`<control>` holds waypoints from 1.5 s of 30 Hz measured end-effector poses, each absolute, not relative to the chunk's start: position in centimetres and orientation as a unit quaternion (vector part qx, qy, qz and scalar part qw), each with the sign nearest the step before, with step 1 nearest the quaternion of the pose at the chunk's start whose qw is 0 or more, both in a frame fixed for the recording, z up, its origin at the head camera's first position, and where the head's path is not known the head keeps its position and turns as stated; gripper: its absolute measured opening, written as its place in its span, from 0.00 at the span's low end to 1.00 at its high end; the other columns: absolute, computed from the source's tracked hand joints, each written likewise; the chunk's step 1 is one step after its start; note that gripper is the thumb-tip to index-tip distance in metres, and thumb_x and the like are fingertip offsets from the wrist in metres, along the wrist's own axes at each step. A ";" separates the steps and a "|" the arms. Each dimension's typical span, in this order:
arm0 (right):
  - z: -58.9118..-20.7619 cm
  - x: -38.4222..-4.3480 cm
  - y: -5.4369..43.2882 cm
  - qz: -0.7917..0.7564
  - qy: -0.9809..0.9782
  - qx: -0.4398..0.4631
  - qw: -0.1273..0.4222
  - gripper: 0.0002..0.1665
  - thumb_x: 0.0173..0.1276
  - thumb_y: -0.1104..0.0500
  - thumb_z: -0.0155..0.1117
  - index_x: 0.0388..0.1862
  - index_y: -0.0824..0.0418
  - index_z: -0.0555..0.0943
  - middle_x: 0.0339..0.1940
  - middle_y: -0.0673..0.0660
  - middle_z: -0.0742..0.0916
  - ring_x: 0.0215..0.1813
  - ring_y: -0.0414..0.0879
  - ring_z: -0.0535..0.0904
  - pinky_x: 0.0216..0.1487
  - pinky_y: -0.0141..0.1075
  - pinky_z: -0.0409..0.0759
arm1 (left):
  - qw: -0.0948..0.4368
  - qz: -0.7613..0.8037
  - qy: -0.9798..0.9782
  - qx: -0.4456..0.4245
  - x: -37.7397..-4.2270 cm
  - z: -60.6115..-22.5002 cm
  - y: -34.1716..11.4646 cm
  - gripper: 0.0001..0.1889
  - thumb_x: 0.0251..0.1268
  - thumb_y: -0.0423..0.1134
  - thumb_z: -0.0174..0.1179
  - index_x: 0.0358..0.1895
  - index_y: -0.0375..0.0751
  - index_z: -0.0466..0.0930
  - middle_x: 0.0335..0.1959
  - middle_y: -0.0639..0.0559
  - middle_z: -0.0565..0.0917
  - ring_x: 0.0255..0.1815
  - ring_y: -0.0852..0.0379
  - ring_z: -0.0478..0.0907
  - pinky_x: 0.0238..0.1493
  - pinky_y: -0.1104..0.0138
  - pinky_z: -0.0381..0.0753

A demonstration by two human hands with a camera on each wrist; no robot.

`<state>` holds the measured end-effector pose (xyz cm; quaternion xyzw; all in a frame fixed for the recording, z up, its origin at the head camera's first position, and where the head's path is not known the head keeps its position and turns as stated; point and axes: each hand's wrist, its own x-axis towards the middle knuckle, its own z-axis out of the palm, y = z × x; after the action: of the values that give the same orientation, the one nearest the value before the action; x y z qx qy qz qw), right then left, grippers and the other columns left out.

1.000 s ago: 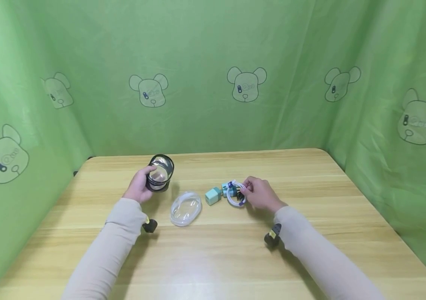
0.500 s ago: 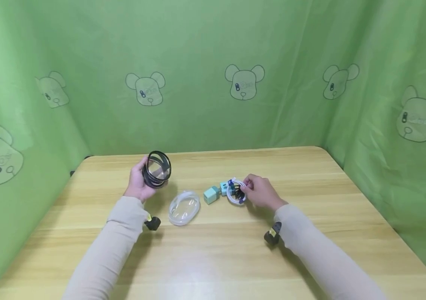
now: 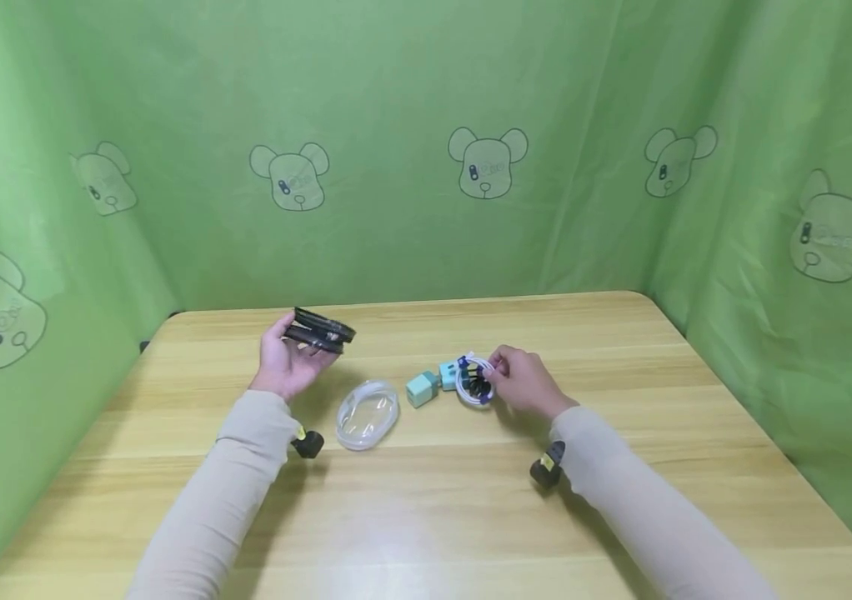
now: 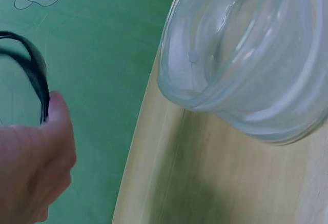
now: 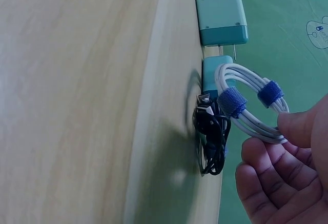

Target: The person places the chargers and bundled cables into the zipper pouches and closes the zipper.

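My left hand [image 3: 283, 362] holds a round black-rimmed case [image 3: 321, 330] above the table, tilted so that its edge faces the head camera. In the left wrist view only part of its black rim [image 4: 36, 70] shows beside the thumb. My right hand [image 3: 523, 383] pinches a coiled white cable [image 3: 475, 380], bound with blue straps, between thumb and fingers. Beneath the coil in the right wrist view lies a bundled black cable [image 5: 211, 137]. Two teal charger plugs, one nearer the middle [image 3: 422, 389] and one by the coil [image 3: 449, 375], lie on the table.
A round transparent case with a whitish rim [image 3: 368, 415] lies on the wooden table [image 3: 411, 517] between the hands. Green curtains [image 3: 396, 242] with bear-head prints stand along the back and both sides.
The black-rimmed case has turned in my left hand, from its round face showing to nearly edge-on. My right hand stays by the plugs and has lifted the white coil slightly.
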<state>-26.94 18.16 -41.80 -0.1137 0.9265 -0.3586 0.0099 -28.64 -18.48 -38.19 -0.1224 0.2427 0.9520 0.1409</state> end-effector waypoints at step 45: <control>-41.0 -26.4 19.3 -0.356 0.927 -0.115 0.003 0.06 0.69 0.61 0.60 0.41 0.64 0.77 0.29 0.55 0.81 0.30 0.47 0.76 0.35 0.37 0.80 | 0.123 0.966 0.137 -0.179 -28.9 -39.1 -18.6 0.24 0.77 0.35 0.38 0.73 0.47 0.49 0.63 0.42 0.66 0.54 0.47 0.74 0.64 0.65 0.71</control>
<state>-26.41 19.27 -41.02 -0.1153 0.9275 -0.3557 0.0028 -28.93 -18.57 -39.06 -0.1791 0.1373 0.9665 0.1227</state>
